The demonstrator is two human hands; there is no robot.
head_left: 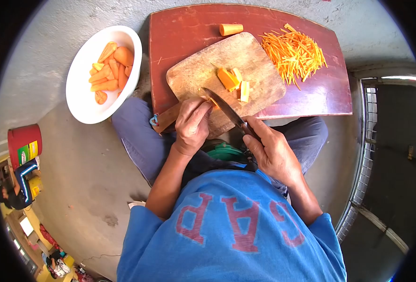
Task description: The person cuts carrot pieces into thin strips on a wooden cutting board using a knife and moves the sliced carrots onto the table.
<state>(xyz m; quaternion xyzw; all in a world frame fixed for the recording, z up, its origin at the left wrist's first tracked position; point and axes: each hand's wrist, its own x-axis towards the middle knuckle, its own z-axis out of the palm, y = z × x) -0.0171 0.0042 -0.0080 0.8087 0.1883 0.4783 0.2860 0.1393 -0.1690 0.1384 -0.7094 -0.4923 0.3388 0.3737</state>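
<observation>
My right hand (274,149) is closed around the handle of a knife (224,105), whose dark blade points up and left over the near edge of the wooden cutting board (189,75). The fingers of my left hand (192,124) pinch a small piece of carrot (213,104) right beside the blade; my fingers hide most of it. On the board beyond the knife lie a few cut carrot chunks (228,79). A heap of thin carrot sticks (294,55) is to the right of the board, and one carrot piece (230,29) rests behind it.
The board sits on a red-brown table (170,23) in front of my crossed legs. A white basin (78,94) with peeled carrots stands at the left. Farther left are a red bucket (17,141) and a person (17,195). A metal-framed mesh door (368,127) is at the right.
</observation>
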